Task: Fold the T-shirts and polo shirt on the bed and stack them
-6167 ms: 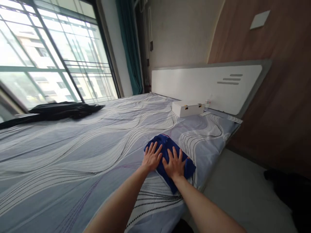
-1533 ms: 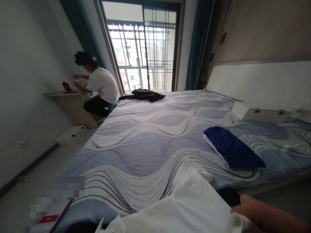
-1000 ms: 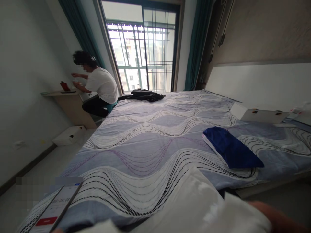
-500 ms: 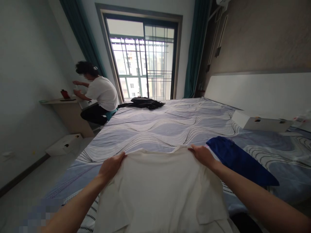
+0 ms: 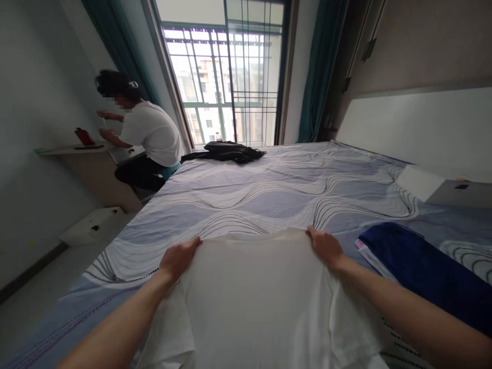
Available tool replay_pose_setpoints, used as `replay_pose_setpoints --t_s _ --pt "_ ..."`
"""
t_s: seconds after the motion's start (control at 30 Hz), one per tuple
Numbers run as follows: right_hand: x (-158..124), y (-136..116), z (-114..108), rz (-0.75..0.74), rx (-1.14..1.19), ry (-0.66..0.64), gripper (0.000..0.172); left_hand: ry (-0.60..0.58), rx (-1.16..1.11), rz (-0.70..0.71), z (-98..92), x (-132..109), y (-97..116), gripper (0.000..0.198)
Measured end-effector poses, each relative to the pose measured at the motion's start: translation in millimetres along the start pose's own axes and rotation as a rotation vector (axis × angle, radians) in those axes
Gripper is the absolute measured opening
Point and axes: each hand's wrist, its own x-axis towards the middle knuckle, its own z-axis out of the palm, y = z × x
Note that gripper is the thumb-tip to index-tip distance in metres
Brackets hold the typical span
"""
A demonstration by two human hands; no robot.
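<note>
A white T-shirt [image 5: 253, 297] is stretched between my two hands over the near part of the bed. My left hand [image 5: 180, 260] pinches its left shoulder, and my right hand [image 5: 326, 247] grips the right shoulder. The neckline runs taut between them, while the sleeves hang down at both sides. The shirt's lower part leaves the bottom of the view. To the right of my right hand lies a folded dark blue garment [image 5: 426, 266] with a white and pink edge.
The bed [image 5: 277, 205] has a wavy-patterned sheet. A black garment or bag [image 5: 226, 152] lies at its far edge. A white box [image 5: 442, 184] sits at the right. Another person [image 5: 149, 133] sits by a small desk [image 5: 73, 152], and a white box [image 5: 92, 225] rests on the floor.
The view has tilted down and come closer to the bed. Both hands still hold the shirt, now pulled somewhat wider at the shoulders.
</note>
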Motion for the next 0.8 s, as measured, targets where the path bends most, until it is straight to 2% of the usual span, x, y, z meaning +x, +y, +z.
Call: replay_pose_setpoints --t_s 0.07,0.13,0.23,0.33,0.4,0.47,0.57,0.63,0.67,0.73,0.8 --pt "43 -2 -11 -0.010 -0.036 0.011 0.031 0.023 0.015 -0.026 -3.2 33 -3 0.044" --pt "81 -7 -12 -0.008 -0.058 0.011 0.032 0.007 0.016 -0.050 2.6 64 -4 0.045" --pt "125 -14 7 -0.005 -0.075 -0.024 0.031 -0.004 0.021 -0.092 21.7 105 -9 0.049" --pt "157 -18 37 0.015 -0.085 -0.056 0.035 0.050 0.053 -0.093 38.3 138 -18 0.051" --pt "174 -18 52 0.028 -0.091 -0.065 0.041 0.076 0.062 -0.066 42.7 157 -26 0.052" --pt "190 -14 58 0.024 -0.096 -0.063 0.044 0.086 0.057 -0.044 40.9 172 -33 0.054" --pt "210 -11 51 0.012 -0.103 -0.084 0.046 0.046 -0.007 -0.051 27.8 190 -36 0.058" --pt "216 -19 38 0.022 -0.113 -0.150 0.045 -0.005 -0.064 -0.088 14.7 198 -24 0.056" --pt "217 -28 31 0.032 -0.120 -0.183 0.044 -0.025 -0.081 -0.116 8.1 200 -11 0.053" --pt "207 -60 19 0.054 -0.134 -0.200 0.045 -0.018 -0.087 -0.152 -2.5 194 30 0.043" --pt "179 -106 15 0.064 -0.134 -0.152 0.052 0.036 -0.095 -0.137 -4.8 175 83 0.039"
